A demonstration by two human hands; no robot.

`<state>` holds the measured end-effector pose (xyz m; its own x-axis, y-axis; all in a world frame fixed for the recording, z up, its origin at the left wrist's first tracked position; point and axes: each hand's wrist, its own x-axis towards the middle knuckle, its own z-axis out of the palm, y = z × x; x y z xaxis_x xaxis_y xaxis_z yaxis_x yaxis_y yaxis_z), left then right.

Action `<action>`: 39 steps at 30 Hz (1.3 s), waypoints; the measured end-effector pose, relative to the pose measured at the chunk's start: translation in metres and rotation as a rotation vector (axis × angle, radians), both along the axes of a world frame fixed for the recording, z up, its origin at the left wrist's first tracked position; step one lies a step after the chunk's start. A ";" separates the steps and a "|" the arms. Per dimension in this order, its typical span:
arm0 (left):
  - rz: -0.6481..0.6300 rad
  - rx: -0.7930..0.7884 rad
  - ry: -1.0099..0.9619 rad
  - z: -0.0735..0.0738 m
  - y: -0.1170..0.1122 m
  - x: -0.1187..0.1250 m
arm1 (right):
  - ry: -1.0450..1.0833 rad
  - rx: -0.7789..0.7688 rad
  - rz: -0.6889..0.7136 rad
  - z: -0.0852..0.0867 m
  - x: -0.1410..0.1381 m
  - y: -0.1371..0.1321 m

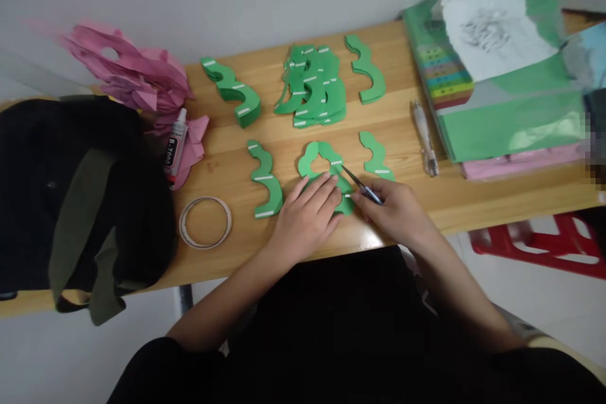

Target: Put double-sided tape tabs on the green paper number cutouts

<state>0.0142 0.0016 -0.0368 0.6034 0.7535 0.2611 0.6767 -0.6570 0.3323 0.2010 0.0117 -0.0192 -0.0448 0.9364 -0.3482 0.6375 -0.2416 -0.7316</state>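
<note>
My left hand (310, 214) lies flat with its fingers stretched over a wavy green cutout (310, 154), pressing it to the table. My right hand (395, 208) is closed on a slim pointed tool (362, 185) with a dark tip and a bluish shaft; whether it is tweezers or a craft knife I cannot tell. The tip touches the cutout near a white strip (336, 163). On the left lies a similar green cutout (267, 183) with white strips, and another green cutout (374, 151) sits on the right, just beyond my right hand.
Behind are a pile of green cutouts (322, 91) and two smaller stacks. A tape roll (206, 246), a glue tube (175, 148), pink cut paper (127, 69) and a black bag (85, 202) stand left. A pen (425, 139) and green paper packs (511, 129) lie right.
</note>
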 end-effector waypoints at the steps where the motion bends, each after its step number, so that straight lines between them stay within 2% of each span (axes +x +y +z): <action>1: 0.000 -0.001 0.002 -0.001 0.000 0.000 | -0.026 0.008 0.020 0.000 -0.001 0.002; 9: 0.005 -0.037 -0.005 -0.001 0.000 -0.001 | -0.125 0.000 0.122 0.005 -0.003 0.015; 15: -0.003 0.008 0.018 -0.003 0.000 -0.003 | -0.177 -0.029 0.154 0.006 -0.003 0.015; 20: -0.022 0.058 0.052 -0.003 -0.001 -0.003 | -0.247 -0.040 0.098 0.010 -0.009 0.016; 26: -0.026 0.066 0.077 0.000 -0.002 -0.001 | -0.363 -0.159 0.031 0.014 -0.008 0.025; 29: -0.015 0.026 0.057 0.002 0.000 0.002 | -0.336 -0.167 -0.026 0.012 0.001 0.026; 31: 0.004 0.001 0.023 0.006 0.000 0.004 | -0.248 -0.138 -0.048 0.010 0.005 0.024; 34: 0.079 0.050 -0.084 0.016 -0.001 0.003 | -0.087 -0.080 -0.068 0.011 0.007 0.017; 37: 0.320 0.137 -0.181 0.026 -0.005 -0.008 | 0.035 -0.064 -0.118 0.014 0.007 0.010; 39: 0.490 0.110 -0.130 0.028 -0.008 -0.019 | 0.098 -0.045 -0.175 0.016 0.009 0.006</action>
